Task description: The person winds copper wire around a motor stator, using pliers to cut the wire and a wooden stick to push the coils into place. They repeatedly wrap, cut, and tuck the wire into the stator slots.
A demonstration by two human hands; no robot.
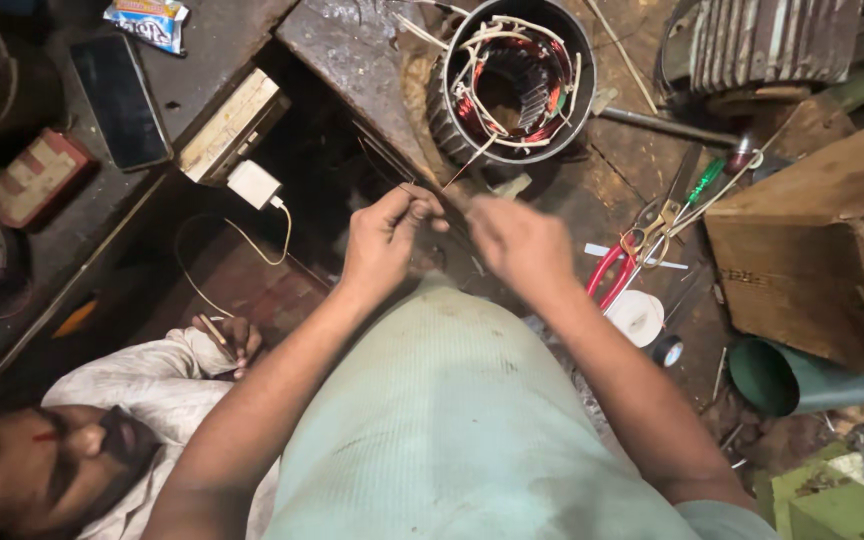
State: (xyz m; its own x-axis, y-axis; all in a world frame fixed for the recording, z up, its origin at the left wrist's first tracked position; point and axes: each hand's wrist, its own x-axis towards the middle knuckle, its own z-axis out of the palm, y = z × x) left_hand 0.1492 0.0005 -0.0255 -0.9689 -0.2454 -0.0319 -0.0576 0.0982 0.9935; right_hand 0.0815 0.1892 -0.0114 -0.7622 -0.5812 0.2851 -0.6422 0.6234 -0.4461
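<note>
Left hand: the left hand [384,240] is raised over the near edge of the workbench [352,50], thumb and forefinger pressed together on a thin wire [457,175], the other fingers curled.
Right hand: the right hand [519,240] is just beside the left, blurred; its fingers look drawn together near the same wire, but whether they grip it I cannot tell.
Wire: a pale thin strand that runs from the pinching fingers up and away to the motor stator.
Near right: red-handled scissors [624,262] lie on the bench just right of the right hand, with a white tape roll [638,317] and a small dark roll [666,350] nearer the body.
Near left: another person's hand [228,340] in a pale sleeve holds a small stick below the bench edge.
Right side: a wooden box [802,260] stands at the right edge, a green pipe [802,380] below it.
Middle far: the motor stator [510,80], a dark metal ring with copper windings and white sleeved leads, sits on the bench beyond both hands.
Far left: a white charger [254,184] with its cable, a black phone [120,100] and a red-and-white box [34,176] lie on the left shelf.
Far right: a finned motor housing [762,40] lies at the far right corner.
</note>
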